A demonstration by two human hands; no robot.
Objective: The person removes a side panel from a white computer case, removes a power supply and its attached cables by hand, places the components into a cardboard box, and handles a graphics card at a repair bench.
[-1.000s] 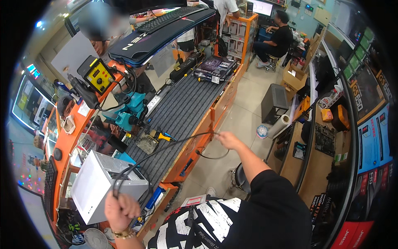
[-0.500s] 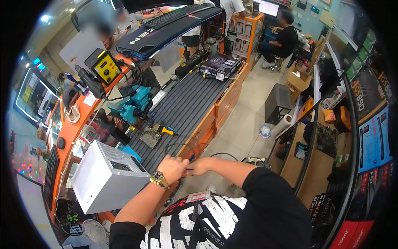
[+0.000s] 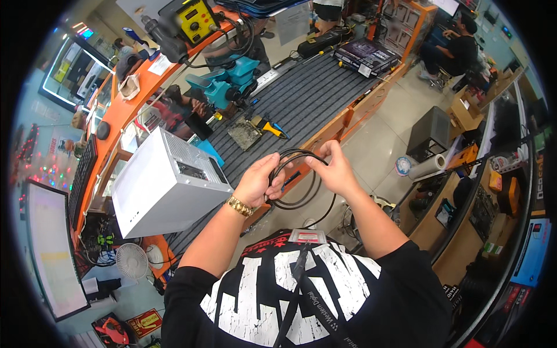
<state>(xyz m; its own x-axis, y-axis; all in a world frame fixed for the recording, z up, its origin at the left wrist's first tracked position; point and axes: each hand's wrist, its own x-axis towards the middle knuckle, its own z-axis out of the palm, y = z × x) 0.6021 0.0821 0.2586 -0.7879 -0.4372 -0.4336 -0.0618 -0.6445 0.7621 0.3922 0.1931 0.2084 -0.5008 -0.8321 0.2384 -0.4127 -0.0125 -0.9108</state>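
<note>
A black cable [image 3: 297, 153] is gathered in loops between my hands, above the near edge of the bench. My left hand [image 3: 264, 181] grips the left side of the coil with curled fingers. At the right side, my right hand [image 3: 339, 171] pinches the loops between thumb and fingers. One length of the cable hangs from the coil toward the floor. Close to my left wrist stands a white computer case [image 3: 156, 188]. Beyond my hands, a circuit board [image 3: 245, 134] and a yellow-handled brush [image 3: 270, 129] lie on the ribbed black mat [image 3: 325, 90].
A teal vise [image 3: 229, 81] and a yellow-fronted hot-air station [image 3: 197, 22] stand along the bench's left side. A dark box [image 3: 366, 56] lies at the far end. On the floor at right is a dark computer case [image 3: 428, 134]. A person [image 3: 455, 49] sits beyond it.
My hands have moved apart and up to the right in the picture. The cable now shows as a coil of loops between them. The view has shifted, so the bench appears farther right.
</note>
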